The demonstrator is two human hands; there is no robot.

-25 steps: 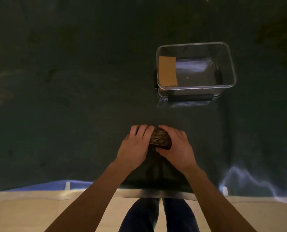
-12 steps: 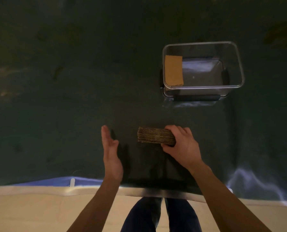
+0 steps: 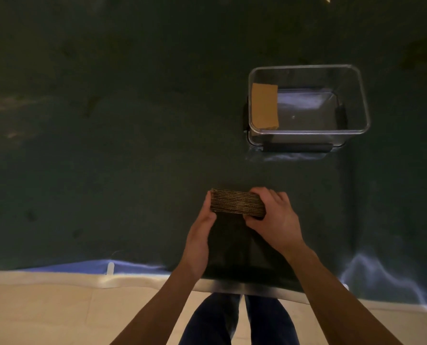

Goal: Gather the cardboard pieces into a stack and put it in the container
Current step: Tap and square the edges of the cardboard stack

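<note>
A thick stack of brown cardboard pieces (image 3: pixel 236 203) stands on edge near the front of the dark table, its layered edges facing me. My right hand (image 3: pixel 273 220) grips the stack's right end. My left hand (image 3: pixel 200 232) presses flat against its left end. A clear plastic container (image 3: pixel 356 95) sits farther back and to the right. One tan cardboard piece (image 3: pixel 264 105) leans inside it against the left wall.
The dark green table cover (image 3: pixel 108 145) stretches wide to the left and back. The table's front edge (image 3: pixel 232 287) is just below my hands, with pale floor and my legs beyond it. A black clip runs along the container's near base.
My left hand, held away from the stack half a second ago, has come back against its left end. The stack stays in my right hand's grip.
</note>
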